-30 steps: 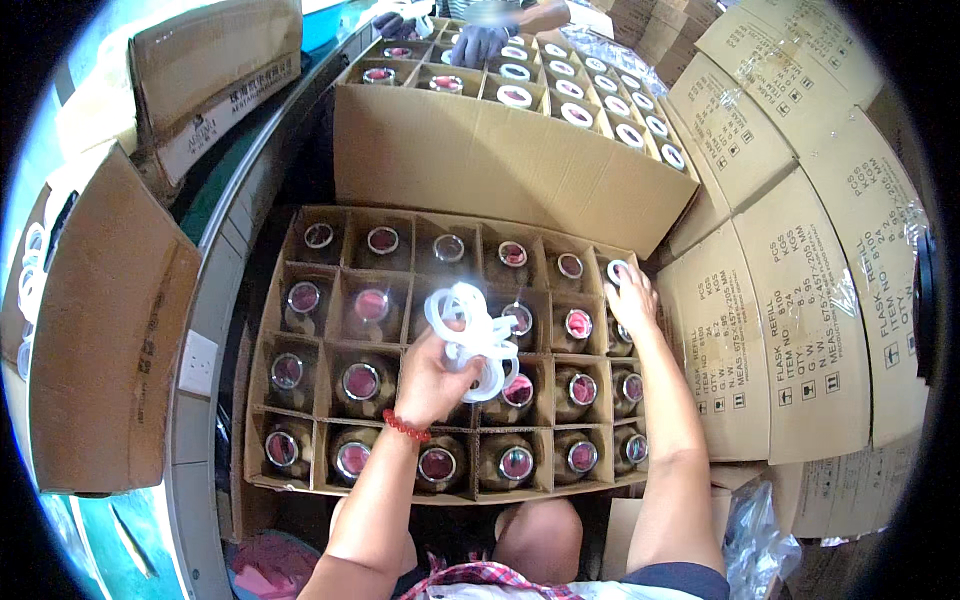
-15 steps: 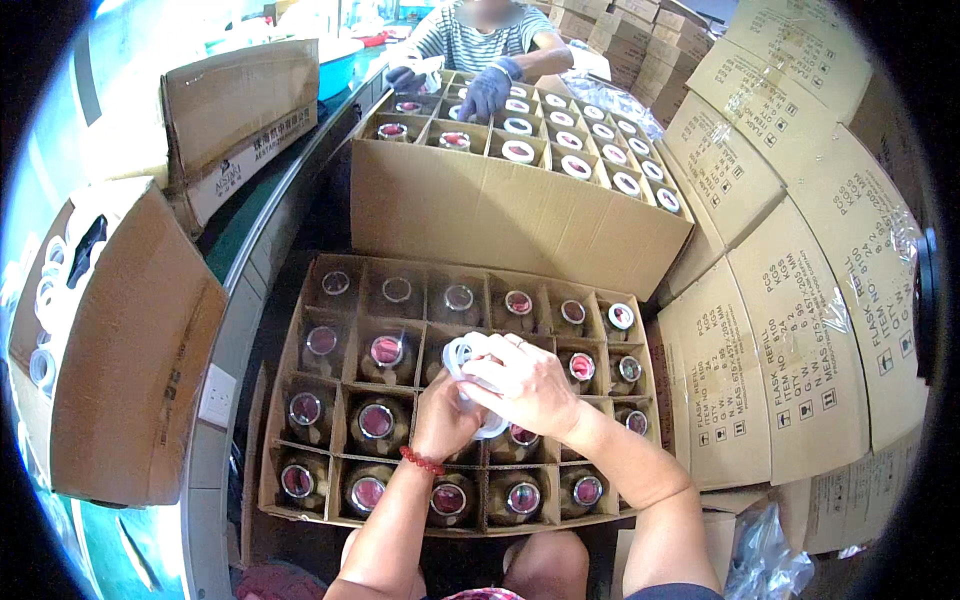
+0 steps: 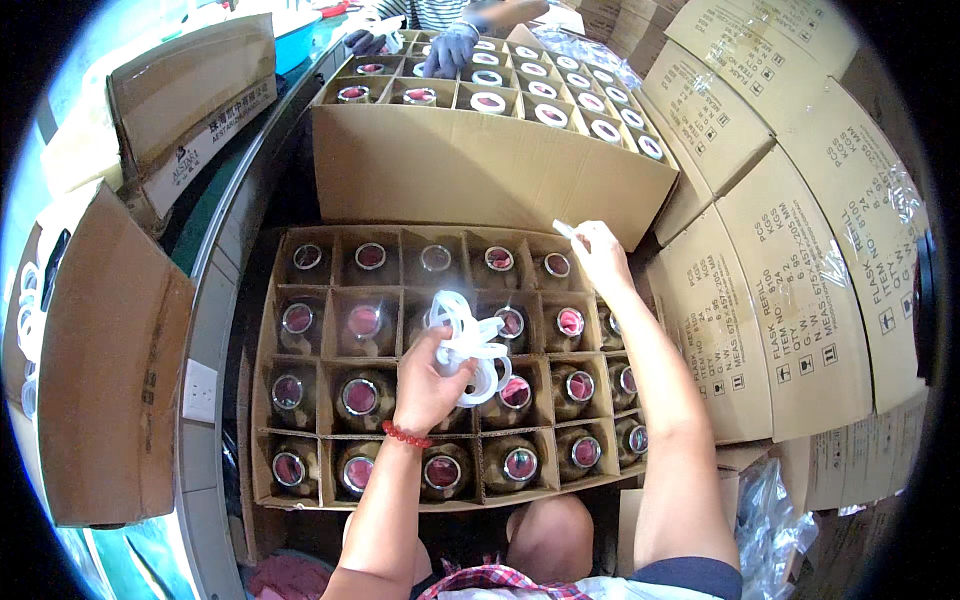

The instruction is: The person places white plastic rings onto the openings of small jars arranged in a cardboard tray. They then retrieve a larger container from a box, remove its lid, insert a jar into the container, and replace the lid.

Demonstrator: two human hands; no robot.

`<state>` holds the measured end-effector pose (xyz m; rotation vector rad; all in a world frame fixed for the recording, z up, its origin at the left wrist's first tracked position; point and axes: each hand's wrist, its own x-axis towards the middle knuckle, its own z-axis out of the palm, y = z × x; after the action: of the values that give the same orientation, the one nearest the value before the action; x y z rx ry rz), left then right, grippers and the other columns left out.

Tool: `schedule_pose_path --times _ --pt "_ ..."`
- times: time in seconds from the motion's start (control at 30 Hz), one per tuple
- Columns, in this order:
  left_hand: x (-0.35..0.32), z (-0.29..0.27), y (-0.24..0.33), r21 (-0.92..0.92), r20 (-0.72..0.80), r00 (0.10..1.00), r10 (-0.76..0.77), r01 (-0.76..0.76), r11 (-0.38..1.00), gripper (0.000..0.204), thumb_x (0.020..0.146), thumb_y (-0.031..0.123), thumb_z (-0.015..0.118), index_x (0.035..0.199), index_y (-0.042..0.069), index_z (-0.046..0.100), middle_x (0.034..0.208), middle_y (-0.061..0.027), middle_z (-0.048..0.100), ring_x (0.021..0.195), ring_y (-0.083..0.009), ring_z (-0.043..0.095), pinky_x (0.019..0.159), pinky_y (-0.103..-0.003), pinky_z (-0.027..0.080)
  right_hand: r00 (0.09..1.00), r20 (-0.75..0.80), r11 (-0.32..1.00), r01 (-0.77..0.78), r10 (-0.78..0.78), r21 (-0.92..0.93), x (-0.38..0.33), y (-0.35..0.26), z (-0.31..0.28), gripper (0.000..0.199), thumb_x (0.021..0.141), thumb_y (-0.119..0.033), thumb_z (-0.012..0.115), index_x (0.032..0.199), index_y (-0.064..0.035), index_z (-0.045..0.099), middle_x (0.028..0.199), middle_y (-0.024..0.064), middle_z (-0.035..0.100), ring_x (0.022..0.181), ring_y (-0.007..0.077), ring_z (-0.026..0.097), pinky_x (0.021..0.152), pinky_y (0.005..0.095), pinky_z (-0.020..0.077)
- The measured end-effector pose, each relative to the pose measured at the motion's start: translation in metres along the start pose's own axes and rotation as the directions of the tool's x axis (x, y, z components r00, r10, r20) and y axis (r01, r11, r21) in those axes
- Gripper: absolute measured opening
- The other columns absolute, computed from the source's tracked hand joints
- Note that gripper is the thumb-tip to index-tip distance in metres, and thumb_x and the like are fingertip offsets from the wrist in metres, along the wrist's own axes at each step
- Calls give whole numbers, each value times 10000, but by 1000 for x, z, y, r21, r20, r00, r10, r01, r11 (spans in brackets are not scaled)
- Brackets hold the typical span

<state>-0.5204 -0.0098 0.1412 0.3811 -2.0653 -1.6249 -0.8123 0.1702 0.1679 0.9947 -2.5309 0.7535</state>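
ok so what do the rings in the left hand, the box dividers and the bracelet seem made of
Rings: likely plastic or silicone, smooth; they look whitish and translucent.
Dividers: apparently matte cardboard, being thin, plain brown sheets.
Bracelet: red and beaded, seemingly polished; could be glass, stone or plastic.

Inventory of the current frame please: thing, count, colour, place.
Near box: one, tan, divided, before person
Near flasks: about twenty visible, silver-rimmed, inside it
Bunched rings: several, translucent white, over near box
Edge-on piece, probably ring: one, white, near box's far-right corner
Far box: one, tan, beyond
Far flasks: many, mostly white-ringed, inside it
Co-worker's gloves: two, dark grey, far box
Right cartons: several, tan, stacked
Left cartons: two, brown, left
Basin: one, blue, upper left
Plastic: clear, lower right
Bracelet: one, red, left wrist
Left hand: one, bare, gripping bunched rings
Right hand: one, bare, pinching edge-on piece
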Motion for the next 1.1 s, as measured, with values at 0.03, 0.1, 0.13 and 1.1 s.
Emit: schedule_pose_path --times 0.03,0.1,0.13,1.1 --pt "0 2 -3 -31 -5 1000 -16 15 999 422 719 51 743 1089 -25 554 1009 -126 637 932 -178 604 805 -305 493 1000 23 994 -8 10 -107 -1 10 6 138 840 -150 634 911 -36 667 981 122 642 891 302 630 802 410 509" --pt "2 3 -5 -87 -19 999 -38 36 996 412 705 77 749 1070 -22 585 1006 -164 638 944 -259 634 810 -336 492 993 68 973 104 -92 -207 -9 24 24 115 824 -114 614 900 -38 655 988 143 636 882 333 625 796 422 508" --pt "2 1 -1 -24 -9 999 -35 35 999 417 703 84 753 1064 -34 581 1003 -161 637 946 -251 631 814 -327 492 986 92 953 160 -141 -257 -15 30 30 107 816 -97 604 894 -39 649 992 154 633 878 348 622 793 429 507" --pt "0 -2 -1 -11 19 998 -58 58 998 400 725 103 738 1076 -12 585 1032 -178 644 964 -296 629 841 -345 480 856 516 627 -388 -25 676 -28 -131 -16 308 903 -245 617 1058 19 643 946 36 657 811 115 598 742 257 483"
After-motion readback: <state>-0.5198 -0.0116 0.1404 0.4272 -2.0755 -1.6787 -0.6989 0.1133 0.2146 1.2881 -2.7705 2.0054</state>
